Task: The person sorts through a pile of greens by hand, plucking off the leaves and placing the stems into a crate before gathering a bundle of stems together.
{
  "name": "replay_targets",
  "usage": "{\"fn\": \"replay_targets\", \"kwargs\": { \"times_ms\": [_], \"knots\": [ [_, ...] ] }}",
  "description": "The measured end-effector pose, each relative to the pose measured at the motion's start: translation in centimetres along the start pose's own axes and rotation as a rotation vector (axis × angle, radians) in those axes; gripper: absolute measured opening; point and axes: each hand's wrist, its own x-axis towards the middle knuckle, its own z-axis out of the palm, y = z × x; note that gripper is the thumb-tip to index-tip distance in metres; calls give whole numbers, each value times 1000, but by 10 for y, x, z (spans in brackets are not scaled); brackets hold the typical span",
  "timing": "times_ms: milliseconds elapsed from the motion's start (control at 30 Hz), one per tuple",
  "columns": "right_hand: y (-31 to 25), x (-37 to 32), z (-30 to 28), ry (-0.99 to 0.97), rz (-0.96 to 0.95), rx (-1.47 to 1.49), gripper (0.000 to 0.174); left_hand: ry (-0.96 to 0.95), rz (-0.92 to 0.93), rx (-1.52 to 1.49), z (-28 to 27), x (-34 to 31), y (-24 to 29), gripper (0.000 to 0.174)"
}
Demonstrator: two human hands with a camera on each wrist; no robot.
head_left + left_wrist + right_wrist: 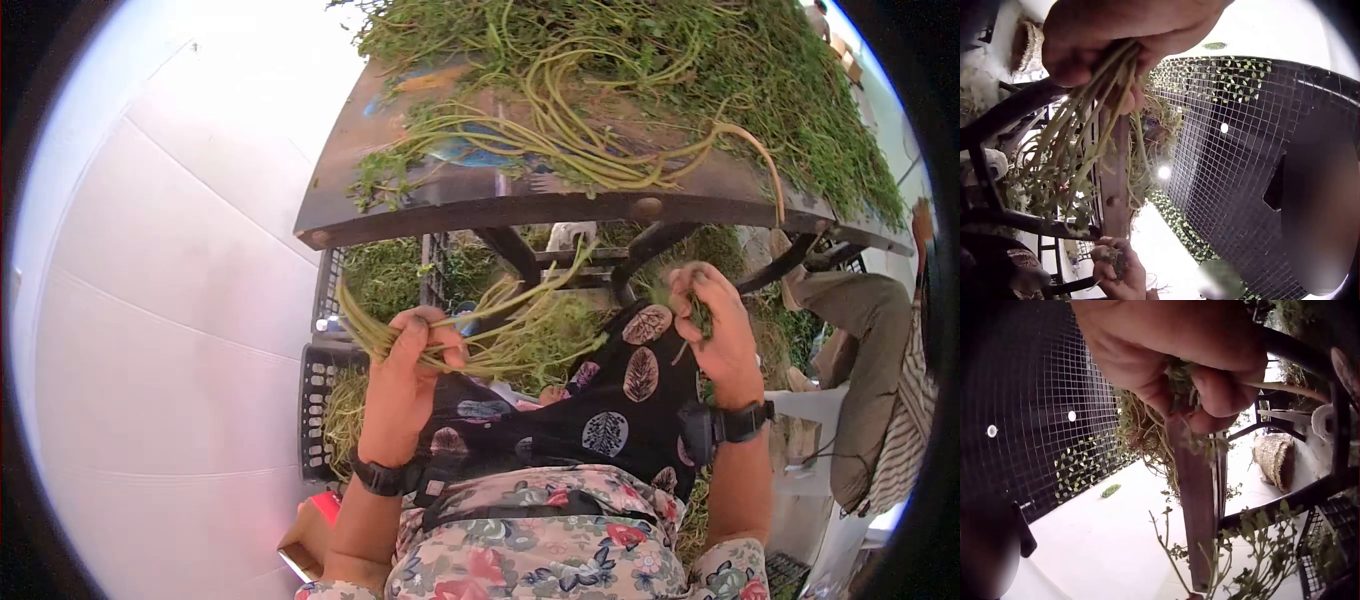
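Observation:
My left hand [405, 355] grips a bunch of long green plant stems [490, 345] over my lap. Their leafy ends spread to the right, and in the left wrist view the stems [1100, 119] hang from the curled fingers. Apart from it, on the right, my right hand [715, 320] pinches a small wad of green leaves [703, 318]. The right wrist view shows those leafy sprigs [1185, 387] between thumb and fingers. On the table [420, 212] ahead lies a bundle of long stems [590, 165], with one pale stem drooping over the edge.
A large heap of leafy greens [640, 40] covers the table's far part. Black crates [318, 420] with greens stand below at the left. Black table legs [510, 260] are in front of my knees. Another person's leg [850, 310] is at the right, near a white chair [800, 420].

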Motion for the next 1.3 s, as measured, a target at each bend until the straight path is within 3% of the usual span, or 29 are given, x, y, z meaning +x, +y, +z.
{"fn": "replay_targets", "kwargs": {
  "times_ms": [167, 300, 400, 533, 567, 667, 700, 900, 1000, 1100, 1300],
  "knots": [
    [15, -14, 13, -94, 52, 169, 11, 11, -49, -222, -4, 5, -8, 25],
    [17, -24, 46, -145, 256, 348, 14, 12, -96, -372, -4, 6, -17, 22],
    [22, -29, 67, -267, 266, 318, 13, -6, -38, -246, 0, 6, -20, 22],
    [31, -20, 80, -280, 257, -53, 14, -2, -42, -181, 12, 0, -17, 21],
    [39, -17, 82, -207, 61, -443, 21, -25, -36, -176, 11, -1, -18, 22],
    [50, -16, 81, -165, -449, -1108, 29, -66, -41, -155, 11, 0, -21, 24],
    [57, -14, 78, -173, -536, -1132, 33, -75, -49, -146, 11, -1, -21, 24],
    [57, -5, 74, -240, -575, -1299, 31, -88, -89, -126, 13, -3, -22, 25],
    [71, 5, 67, -217, -627, -1246, 28, -101, -117, -174, 11, -2, -22, 23],
    [64, 1, 64, -282, -496, -1319, 27, -81, -143, -204, 9, -1, -22, 22],
    [70, 3, 56, -333, -508, -1318, 22, -37, -188, -265, 11, 0, -19, 22]
  ]
}}
